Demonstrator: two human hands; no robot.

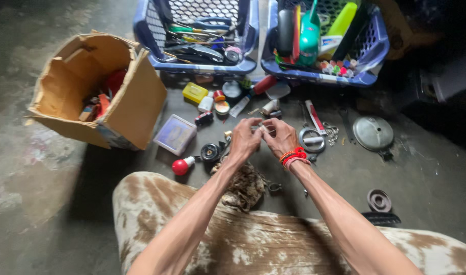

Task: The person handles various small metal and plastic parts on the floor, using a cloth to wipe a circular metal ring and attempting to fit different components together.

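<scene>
My left hand point(244, 140) and right hand point(280, 137) meet fingertip to fingertip over the concrete floor point(50, 193), both pinching one small pale part point(258, 127) between them; what it is I cannot tell. Red bracelets point(294, 156) ring my right wrist. The sorting looks barely half done, I judge: loose bits remain scattered at twelve o'clock from my hands, among them a yellow box point(195, 92) and a white tube point(314, 117). A round metal lid point(373, 133) lies at three o'clock. The cardboard box point(136, 109) at ten o'clock and the two blue baskets point(245, 63) at twelve already hold tools.
</scene>
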